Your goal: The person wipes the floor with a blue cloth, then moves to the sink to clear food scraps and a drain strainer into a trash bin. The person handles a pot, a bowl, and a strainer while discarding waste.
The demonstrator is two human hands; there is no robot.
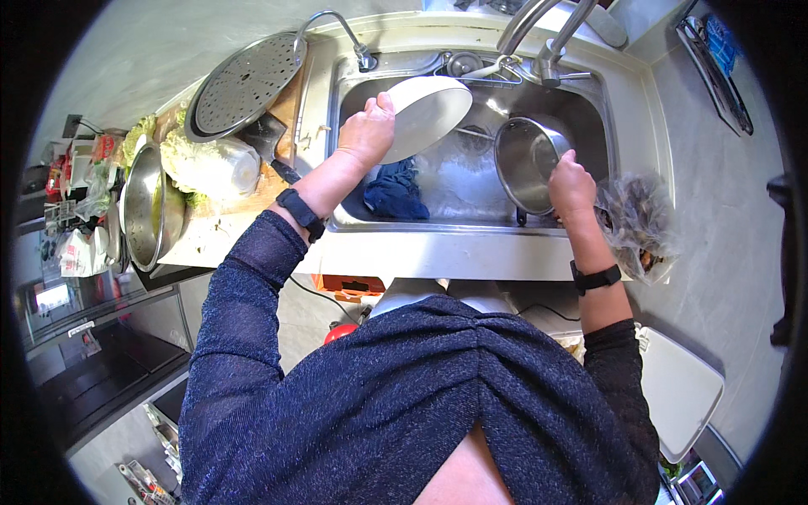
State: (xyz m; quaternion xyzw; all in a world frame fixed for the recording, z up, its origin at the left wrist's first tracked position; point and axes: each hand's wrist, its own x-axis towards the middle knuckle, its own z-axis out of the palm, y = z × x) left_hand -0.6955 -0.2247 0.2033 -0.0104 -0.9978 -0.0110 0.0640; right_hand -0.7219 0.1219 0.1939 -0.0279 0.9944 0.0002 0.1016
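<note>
My left hand point(369, 131) grips the rim of a white dish point(429, 117) and holds it tilted above the left half of the stainless steel sink point(442, 228). My right hand point(572, 184) is closed on the rim of a deep steel pot point(527, 165), which leans over in the right half of the sink with its mouth turned left. A dark blue cloth point(398, 192) lies bunched on the sink floor below the dish. Between dish and pot, part of the drain point(475, 139) shows.
Faucet point(548, 63) and a thin curved spout point(365, 58) rise behind the sink. Left are a perforated steamer tray point(249, 82), a cleaver-like blade point(265, 134), wrapped napa cabbage point(218, 167) and a steel bowl point(144, 208). A plastic bag point(641, 221) sits at the right counter edge.
</note>
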